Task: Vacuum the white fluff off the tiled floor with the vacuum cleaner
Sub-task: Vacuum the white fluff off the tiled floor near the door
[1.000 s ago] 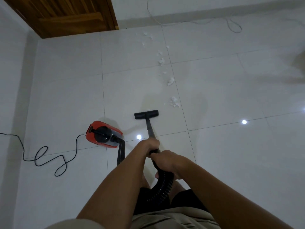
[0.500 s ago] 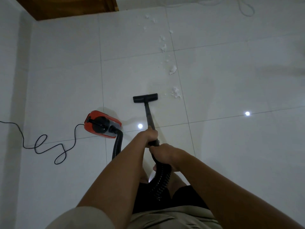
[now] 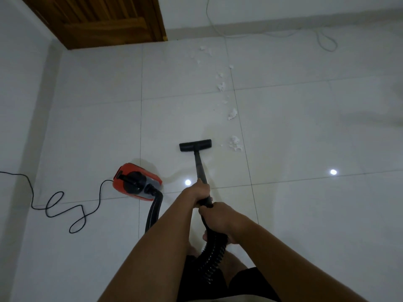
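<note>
Wand [image 3: 199, 164] in two-fisted grip, left hand [image 3: 198, 191] ahead of right hand [image 3: 218, 217]

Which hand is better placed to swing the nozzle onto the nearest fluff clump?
Left, probably. The left hand grips the wand further forward, nearer the nozzle, so it can steer it right onto the fluff clump. The right hand holds the rear end by the hose.

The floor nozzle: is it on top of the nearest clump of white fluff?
No, the floor nozzle lies left of that clump, with a clear gap between.
</note>
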Motion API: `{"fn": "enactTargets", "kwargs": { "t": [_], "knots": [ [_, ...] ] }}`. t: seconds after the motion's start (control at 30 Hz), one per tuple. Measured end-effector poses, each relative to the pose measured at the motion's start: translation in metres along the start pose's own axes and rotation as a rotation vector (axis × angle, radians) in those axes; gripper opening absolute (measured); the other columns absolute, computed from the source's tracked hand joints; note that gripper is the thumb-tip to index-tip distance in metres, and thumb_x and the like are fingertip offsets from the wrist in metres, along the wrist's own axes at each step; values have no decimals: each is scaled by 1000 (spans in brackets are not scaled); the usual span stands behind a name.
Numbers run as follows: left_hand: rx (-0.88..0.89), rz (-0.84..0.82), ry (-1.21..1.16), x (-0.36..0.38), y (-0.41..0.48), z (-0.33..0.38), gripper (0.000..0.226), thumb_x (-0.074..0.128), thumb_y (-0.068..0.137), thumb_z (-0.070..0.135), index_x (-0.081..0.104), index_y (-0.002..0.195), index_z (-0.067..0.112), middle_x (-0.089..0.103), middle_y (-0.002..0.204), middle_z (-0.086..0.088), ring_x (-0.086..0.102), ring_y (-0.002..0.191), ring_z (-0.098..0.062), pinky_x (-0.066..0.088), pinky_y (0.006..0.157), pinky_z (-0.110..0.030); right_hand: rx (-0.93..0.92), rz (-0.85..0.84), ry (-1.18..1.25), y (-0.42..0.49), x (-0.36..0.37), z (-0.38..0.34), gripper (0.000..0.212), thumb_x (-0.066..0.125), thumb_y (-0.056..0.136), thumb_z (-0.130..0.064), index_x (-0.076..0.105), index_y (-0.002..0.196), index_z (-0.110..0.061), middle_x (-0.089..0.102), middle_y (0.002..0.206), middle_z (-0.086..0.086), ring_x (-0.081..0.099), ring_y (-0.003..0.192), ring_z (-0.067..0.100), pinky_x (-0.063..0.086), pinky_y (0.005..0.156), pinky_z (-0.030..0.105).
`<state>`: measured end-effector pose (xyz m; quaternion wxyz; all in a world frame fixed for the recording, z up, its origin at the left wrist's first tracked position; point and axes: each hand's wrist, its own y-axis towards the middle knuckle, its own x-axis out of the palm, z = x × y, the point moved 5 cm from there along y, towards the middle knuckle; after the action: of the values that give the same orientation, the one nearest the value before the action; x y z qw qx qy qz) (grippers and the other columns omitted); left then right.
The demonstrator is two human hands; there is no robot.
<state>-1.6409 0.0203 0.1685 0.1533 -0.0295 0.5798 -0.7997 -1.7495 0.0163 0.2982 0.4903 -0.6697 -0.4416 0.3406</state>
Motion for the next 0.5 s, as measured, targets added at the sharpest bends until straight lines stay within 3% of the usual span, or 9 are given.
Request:
{"fn": "enactTargets", "kwargs": {
  "t": [0.1, 0.2, 0.27, 0.33, 0.4, 0.5],
  "knots": [
    [21, 3, 90, -4, -7, 11, 55, 30, 105, 15, 10, 157, 13, 52, 103, -7, 55, 69, -11, 45, 34, -16, -54, 17, -18, -7, -4, -10, 20, 46, 102, -31, 52, 109, -13, 65, 98, 16, 71, 97, 32, 58, 94, 45],
    [33, 26, 138, -5, -9, 14, 52, 31, 104, 15, 18, 154, 7, 51, 98, -4, 54, 70, -10, 46, 46, -21, -63, 19, -25, -11, -7, -13, 19, 44, 103, -28, 52, 106, -12, 65, 92, 12, 71, 92, 29, 57, 86, 39],
    [5, 10, 108, -4, -3, 10, 56, 31, 104, 17, 12, 155, 9, 54, 116, -10, 62, 85, -16, 56, 64, -27, -44, 17, -30, -8, -6, -11, 25, 44, 103, -27, 58, 105, -7, 64, 86, 9, 66, 80, 24, 57, 80, 36],
    [-23, -17, 45, -2, 1, 5, 60, 32, 103, 22, 4, 157, 19, 47, 139, -15, 64, 103, -23, 58, 87, -38, -15, 15, -65, -1, -5, -8, 36, 43, 103, -30, 60, 118, -3, 65, 85, 10, 66, 70, 21, 60, 75, 34],
    [-37, -41, -32, -1, 4, 1, 63, 32, 104, 23, -1, 157, 27, 45, 143, -17, 65, 95, -20, 59, 79, -36, 7, -6, -47, 7, -1, -5, 38, 41, 104, -30, 59, 122, -1, 65, 76, 8, 64, 52, 14, 57, 55, 25],
    [-37, -71, -60, -4, 11, 1, 63, 29, 105, 24, -6, 157, 33, 47, 142, -16, 63, 82, -15, 53, 56, -27, 35, -25, -36, 24, 3, -5, 38, 42, 103, -30, 59, 124, -2, 65, 73, 7, 63, 55, 17, 56, 62, 29]
  ]
}}
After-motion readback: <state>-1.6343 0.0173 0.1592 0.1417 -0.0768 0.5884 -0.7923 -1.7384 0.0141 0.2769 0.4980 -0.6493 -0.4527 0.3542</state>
